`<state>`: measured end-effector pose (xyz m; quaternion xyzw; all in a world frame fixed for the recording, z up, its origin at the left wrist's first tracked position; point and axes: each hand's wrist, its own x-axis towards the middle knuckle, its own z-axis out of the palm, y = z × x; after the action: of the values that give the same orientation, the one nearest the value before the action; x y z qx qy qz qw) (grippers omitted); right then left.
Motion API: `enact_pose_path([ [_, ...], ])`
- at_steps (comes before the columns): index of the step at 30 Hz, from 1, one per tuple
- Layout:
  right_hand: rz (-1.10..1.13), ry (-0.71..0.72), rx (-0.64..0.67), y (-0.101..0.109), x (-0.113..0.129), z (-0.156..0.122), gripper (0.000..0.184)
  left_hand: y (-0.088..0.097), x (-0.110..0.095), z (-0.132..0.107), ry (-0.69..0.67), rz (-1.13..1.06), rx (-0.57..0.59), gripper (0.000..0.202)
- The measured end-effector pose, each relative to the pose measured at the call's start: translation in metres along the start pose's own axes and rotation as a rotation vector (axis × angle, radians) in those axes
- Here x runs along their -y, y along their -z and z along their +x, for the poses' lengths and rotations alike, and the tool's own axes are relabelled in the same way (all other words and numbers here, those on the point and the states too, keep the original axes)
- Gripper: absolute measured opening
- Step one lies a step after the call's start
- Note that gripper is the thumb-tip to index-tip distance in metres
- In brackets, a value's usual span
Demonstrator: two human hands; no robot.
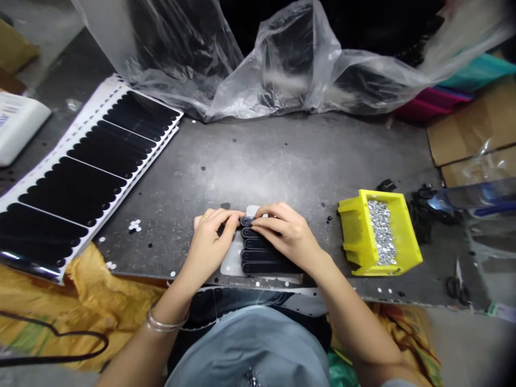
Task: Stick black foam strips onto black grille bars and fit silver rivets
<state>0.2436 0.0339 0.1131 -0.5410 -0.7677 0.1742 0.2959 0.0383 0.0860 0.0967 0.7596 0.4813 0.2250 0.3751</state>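
A row of black oblong plastic pieces (pixel 258 252) lies on a pale backing sheet (pixel 233 262) at the near edge of the grey table (pixel 282 161). My left hand (pixel 210 239) has its fingers bent and pinches the left end of the top piece. My right hand (pixel 287 232) lies over the right side of the row, its fingertips pressed on that same top piece. Both hands meet at the piece's end.
A stack of white sheets with black oblong stickers (pixel 86 172) lies at the left. A yellow bin (pixel 379 232) with several small silver parts stands at the right. Clear plastic bags (pixel 282 64) with dark parts sit at the back. Scissors (pixel 457 285) lie at the right edge.
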Motion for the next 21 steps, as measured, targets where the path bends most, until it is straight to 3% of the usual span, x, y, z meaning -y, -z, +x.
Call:
enact_pose_path([
  [8,-0.012,0.0,0.022,0.006,0.003,0.0,0.018,-0.002,-0.001,0.003,0.021,-0.033,-0.021,0.015],
  [15,0.136,-0.283,-0.102,0.04,-0.015,-0.036,0.01,-0.002,-0.001,0.004,0.01,-0.029,-0.029,0.012],
  [21,0.185,-0.203,-0.102,0.037,-0.029,-0.043,0.01,-0.002,0.001,0.004,0.016,-0.017,-0.02,0.018],
])
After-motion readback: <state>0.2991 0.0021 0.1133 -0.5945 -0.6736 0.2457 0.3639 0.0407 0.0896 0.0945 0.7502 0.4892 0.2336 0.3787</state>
